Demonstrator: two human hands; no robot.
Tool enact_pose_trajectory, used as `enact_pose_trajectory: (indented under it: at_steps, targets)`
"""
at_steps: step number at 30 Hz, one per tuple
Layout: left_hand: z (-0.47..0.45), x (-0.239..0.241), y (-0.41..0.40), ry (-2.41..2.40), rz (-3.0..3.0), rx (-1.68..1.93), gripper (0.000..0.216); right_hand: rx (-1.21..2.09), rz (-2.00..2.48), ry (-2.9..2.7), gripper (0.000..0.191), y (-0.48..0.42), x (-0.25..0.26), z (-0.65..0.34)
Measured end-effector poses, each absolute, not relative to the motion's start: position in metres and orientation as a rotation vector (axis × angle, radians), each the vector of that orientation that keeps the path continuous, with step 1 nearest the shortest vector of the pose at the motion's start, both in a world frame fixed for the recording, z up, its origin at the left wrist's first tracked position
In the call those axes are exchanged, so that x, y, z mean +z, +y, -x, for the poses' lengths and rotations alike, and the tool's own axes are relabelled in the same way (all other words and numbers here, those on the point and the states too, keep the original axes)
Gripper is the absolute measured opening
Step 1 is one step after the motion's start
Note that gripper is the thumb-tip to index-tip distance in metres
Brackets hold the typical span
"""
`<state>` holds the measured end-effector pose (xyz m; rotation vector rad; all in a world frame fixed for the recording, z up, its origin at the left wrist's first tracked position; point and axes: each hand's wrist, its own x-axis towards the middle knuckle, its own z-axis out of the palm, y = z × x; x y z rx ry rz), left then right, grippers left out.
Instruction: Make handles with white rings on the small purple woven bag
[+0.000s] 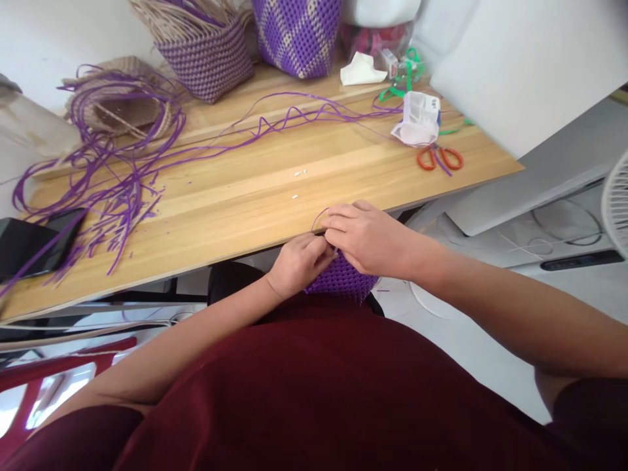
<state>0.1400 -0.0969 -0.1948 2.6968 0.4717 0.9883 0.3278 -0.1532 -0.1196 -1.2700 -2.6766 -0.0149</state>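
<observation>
1. Lowest in the frame is the person's dark red shirt. Just above it, at centre, sits the small purple woven plastic piece (pixel 341 284), held below the near edge of the light wooden table (pixel 245 196).
2. The left hand (pixel 297 265) has its fingers pressed together on the piece's upper left edge.
3. The right hand (pixel 366 239) lies over the piece's top, fingers together and pointing left until they meet the left hand's. I cannot tell whether they pinch anything.
4. A thin purple strand (pixel 318 219) arcs up from that meeting point, leaning left. Both hands touch the piece, which lies under and right of the contact.
5. At left centre, a flat black phone (pixel 29 245) lies under loose purple plastic strips (pixel 112 190).
6. At upper right lie orange-handled scissors (pixel 440 157) and a crumpled white packet (pixel 419 118). Its blue print is too small to read.
7. Farthest, along the top, stand two purple-and-beige woven baskets (pixel 209 55).
</observation>
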Motion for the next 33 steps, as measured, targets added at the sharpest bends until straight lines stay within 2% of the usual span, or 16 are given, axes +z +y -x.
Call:
enact_pose_trajectory:
  at_steps: [4, 8, 12, 17, 21, 25, 29, 33]
  targets:
    - [-0.137, -0.187, -0.101, 0.692, -2.407, 0.836, 0.017, -0.054, 1.163, -2.687, 0.025, -0.157, -0.116, -0.329]
    - [-0.133, -0.164, -0.102, 0.679, -2.372, 0.625, 0.005, 0.115, 1.196, -2.655, 0.014, -0.158, -0.111, -0.325]
    - [-0.128, -0.141, -0.099, 0.689, -2.391, 0.389, 0.013, 0.238, 1.289, -2.564, 0.009, -0.161, -0.106, -0.317]
    - [-0.124, -0.132, -0.090, 0.777, -2.027, 0.093, 0.014, 0.040, 1.405, -2.524, 0.008, -0.177, -0.108, -0.300]
    - [-0.129, -0.139, -0.088, 0.927, -1.670, 0.110, 0.015, -0.012, 1.477, -2.485, 0.010, -0.189, -0.124, -0.279]
    - [-0.131, -0.151, -0.087, 1.009, -1.552, 0.155, 0.012, 0.188, 1.436, -2.492, 0.015, -0.195, -0.136, -0.266]
    - [-0.126, -0.153, -0.082, 0.934, -1.691, 0.159, 0.011, 0.420, 1.394, -2.327, 0.017, -0.190, -0.127, -0.277]
    - [-0.123, -0.149, -0.082, 0.815, -2.024, 0.154, 0.012, 0.455, 1.511, -2.237, 0.019, -0.172, -0.125, -0.297]
